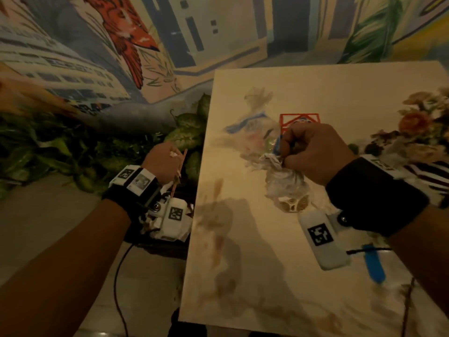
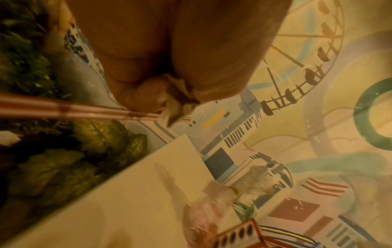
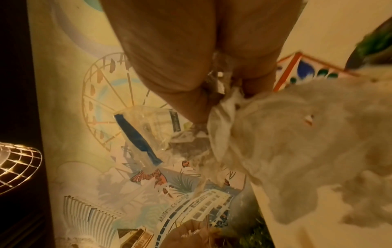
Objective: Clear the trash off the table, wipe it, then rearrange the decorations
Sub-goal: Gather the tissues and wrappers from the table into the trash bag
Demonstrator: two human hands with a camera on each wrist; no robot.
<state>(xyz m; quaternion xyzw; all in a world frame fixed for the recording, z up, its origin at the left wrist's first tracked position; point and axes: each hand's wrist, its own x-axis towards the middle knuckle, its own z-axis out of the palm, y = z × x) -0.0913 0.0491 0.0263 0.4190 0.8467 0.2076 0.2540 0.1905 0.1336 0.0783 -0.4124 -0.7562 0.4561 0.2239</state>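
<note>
The person's right hand [image 1: 313, 152] is hovering over the pale counter [image 1: 243, 276], its fingers clenching a bundle of trash: a crumpled white tissue [image 1: 281, 173] and a clear plastic wrapper with a blue strip [image 1: 247, 127] that is trailing away beyond the knuckles. In the right wrist view the tissue [image 3: 275, 134] is bulging out beside the fingers while the clear wrapper [image 3: 148, 134] is dangling below them. The left hand [image 1: 162, 161] is hanging off the counter's left edge, over green leafy plants [image 1: 184, 132], its fingers closing around a pair of reddish chopsticks [image 1: 178, 173] and a small scrap of paper; the left wrist view shows the chopsticks [image 2: 74, 109] sticking out from the curled fingers. Just past the right hand, a red wire-frame decoration [image 1: 300, 119] is standing on the counter. To the right of that hand, a bunch of flowers [image 1: 418, 122] is sitting near the counter's edge. Brown smears are marking the counter nearer the person.
</note>
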